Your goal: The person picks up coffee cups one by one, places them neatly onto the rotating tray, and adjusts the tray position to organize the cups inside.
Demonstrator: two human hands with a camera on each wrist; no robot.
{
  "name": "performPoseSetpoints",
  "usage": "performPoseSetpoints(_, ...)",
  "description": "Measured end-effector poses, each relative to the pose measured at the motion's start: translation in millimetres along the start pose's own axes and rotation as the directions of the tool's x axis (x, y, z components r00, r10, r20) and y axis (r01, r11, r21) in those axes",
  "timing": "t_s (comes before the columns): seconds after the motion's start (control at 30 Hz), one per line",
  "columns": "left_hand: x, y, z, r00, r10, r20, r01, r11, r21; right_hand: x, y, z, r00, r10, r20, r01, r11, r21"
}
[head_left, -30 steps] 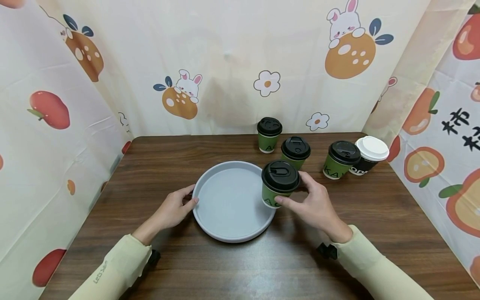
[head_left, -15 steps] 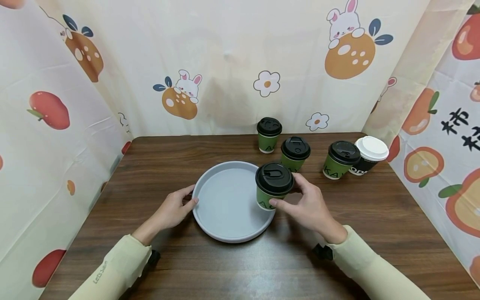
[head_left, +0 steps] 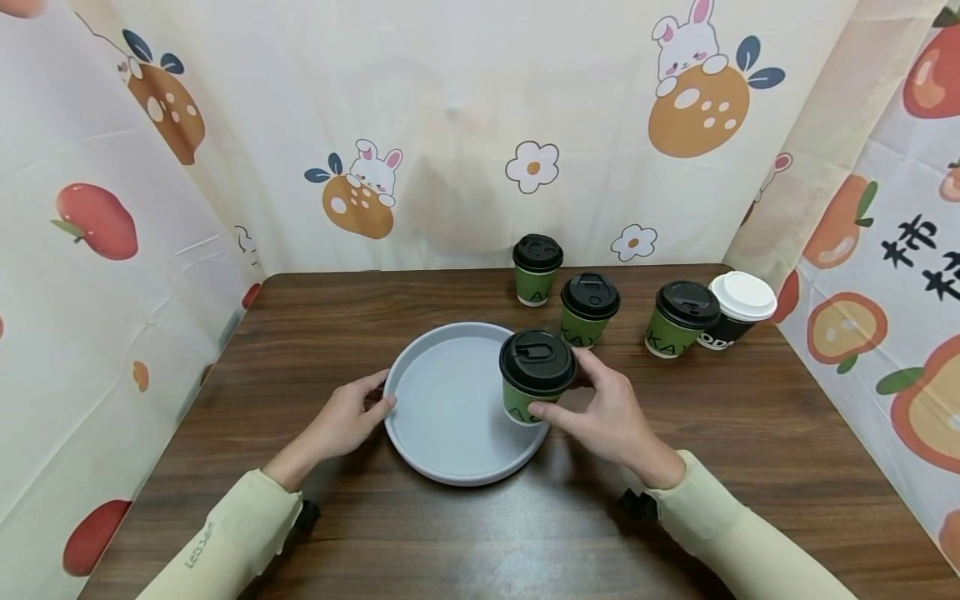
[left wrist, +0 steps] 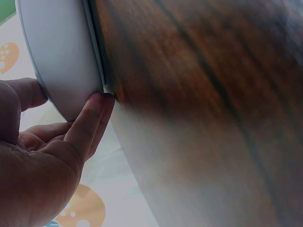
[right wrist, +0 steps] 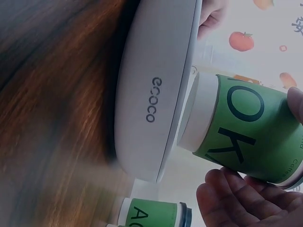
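A round grey tray (head_left: 450,408) lies on the wooden table. At its left edge my left hand (head_left: 345,419) pinches the rim, thumb on top and fingertips against the outer side (left wrist: 61,56). My right hand (head_left: 611,421) grips a green paper coffee cup (head_left: 537,367) with a black lid, thumb on the near side. The cup is held over the tray's right part; in the right wrist view its white base (right wrist: 201,113) is just above the rim, slightly tilted. The far fingers are partly hidden behind the cup in the head view.
Behind the tray stand two green cups with black lids, one far back (head_left: 537,271) and one nearer (head_left: 589,310). Farther right, another green cup (head_left: 681,319) stands beside a black cup with a white lid (head_left: 742,308). A patterned curtain (head_left: 465,100) borders the table.
My right hand has carried the coffee cup left and slightly toward me, farther over the tray. The left hand and the tray have stayed in place.
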State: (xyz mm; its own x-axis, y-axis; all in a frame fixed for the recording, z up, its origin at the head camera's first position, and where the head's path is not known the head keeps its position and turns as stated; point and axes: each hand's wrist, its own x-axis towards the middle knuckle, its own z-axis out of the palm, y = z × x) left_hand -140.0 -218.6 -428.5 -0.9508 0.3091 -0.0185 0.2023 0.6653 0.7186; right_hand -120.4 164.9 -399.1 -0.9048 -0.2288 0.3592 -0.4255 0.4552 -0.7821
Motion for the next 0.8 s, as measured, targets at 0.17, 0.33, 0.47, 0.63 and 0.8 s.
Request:
performPoseSetpoints(0.17,-0.3,-0.1,0.1,1.0,-0.002,-0.004,0.002,1.0,0.006,0.0,-2.2,3.3,1.0,-0.001,0.015,0.001,1.0,-0.002)
performPoseSetpoints(0.33,-0.6,0.6,0.1,1.0,0.003,-0.003,-0.003,1.0,0.006,-0.9,-4.2,7.1,1.0,-0.009,0.027,0.008,1.0,0.005)
performPoseSetpoints(0.47,-0.6,1.0,-0.1,1.0,0.009,0.001,-0.009,1.0,0.001,-1.0,-5.2,9.7,0.999,-0.02,0.033,0.019,1.0,0.016)
performPoseSetpoints(0.63,-0.5,1.0,-0.3,1.0,0.007,0.003,-0.007,1.0,0.001,-1.6,-5.8,13.2,0.999,-0.029,0.046,0.028,0.999,0.024)
performPoseSetpoints(0.8,-0.6,1.4,-0.5,1.0,0.01,0.004,-0.01,1.0,-0.004,-2.5,-5.4,16.3,0.998,-0.031,0.06,0.029,0.999,0.032)
